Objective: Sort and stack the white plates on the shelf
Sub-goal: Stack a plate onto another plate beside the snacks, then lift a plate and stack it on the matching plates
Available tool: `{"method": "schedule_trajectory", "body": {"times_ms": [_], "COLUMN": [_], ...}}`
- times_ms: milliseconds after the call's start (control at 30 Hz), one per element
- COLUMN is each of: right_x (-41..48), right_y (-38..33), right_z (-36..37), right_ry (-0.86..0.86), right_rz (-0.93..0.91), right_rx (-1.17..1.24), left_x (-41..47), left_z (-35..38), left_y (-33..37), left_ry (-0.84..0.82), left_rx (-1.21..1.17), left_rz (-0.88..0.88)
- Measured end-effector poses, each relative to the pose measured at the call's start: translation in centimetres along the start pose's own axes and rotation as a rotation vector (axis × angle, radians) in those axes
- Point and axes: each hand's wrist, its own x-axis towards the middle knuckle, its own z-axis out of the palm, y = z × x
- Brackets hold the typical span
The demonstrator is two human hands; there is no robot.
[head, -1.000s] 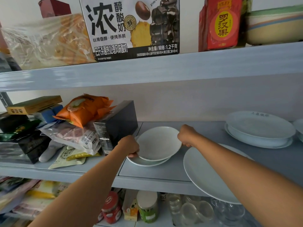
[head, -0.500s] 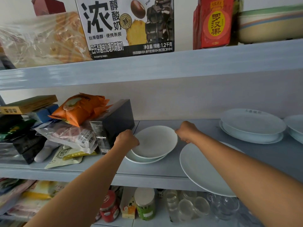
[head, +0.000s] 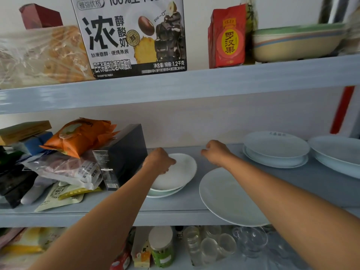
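Two small white plates are stacked mid-shelf; the top plate (head: 182, 172) rests on the lower plate (head: 165, 194). My left hand (head: 159, 161) grips the top plate's left rim and covers that side. To the right of this stack my right hand (head: 216, 152) hovers over bare shelf, clear of the rim, fingers loosely curled and holding nothing. A large white plate (head: 229, 199) lies under my right forearm and overhangs the shelf's front edge. Further right a shallow white dish sits on a plate (head: 276, 149), and another white dish (head: 337, 152) is at the frame edge.
A dark box (head: 124, 154) stands just left of the small plates, with an orange snack bag (head: 78, 135) and packets piled beyond it. The upper shelf board (head: 175, 86) hangs low overhead. Jars and glasses (head: 212, 244) fill the shelf below.
My right hand has let go of the top small plate's right rim and drawn away to the right. My left hand stays on the left rim, and the plate sits lower on the stack.
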Motion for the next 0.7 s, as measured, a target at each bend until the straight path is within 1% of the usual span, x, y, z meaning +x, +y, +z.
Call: {"method": "schedule_trajectory", "body": {"times_ms": [67,167,300,400,567,700], "right_x": [-0.5,-1.0,-1.3,-1.9,-2.5,-3.2], "right_y": [0.6,1.8,3.8,5.6,10.2,13.8], "right_z": [-1.0,-2.5,-4.5,-6.7,-11.0,-14.0], "right_ry": [0.010,0.038,0.062,0.085,0.182,0.258], "right_rz": [-0.017,-0.035,-0.003,0.022,0.129,0.219], "right_rx": [0.042,0.081,0.146,0.179,0.174,0.194], "left_x": [0.0,-0.4,-0.6,-0.8,-1.3,-1.0], "left_z": [0.6,1.6,3.2,4.5,7.2,9.5], "left_y": [1.4,3.8,7.4,10.1,14.4,17.4], "left_ry": [-0.006,-0.021,-0.015,-0.011,-0.061,-0.150], "left_rx": [-0.043,-0.020,-0.071,-0.034,-0.048,-0.196], "left_rz": [0.022,0.052,0.129,0.185,0.242,0.216]}}
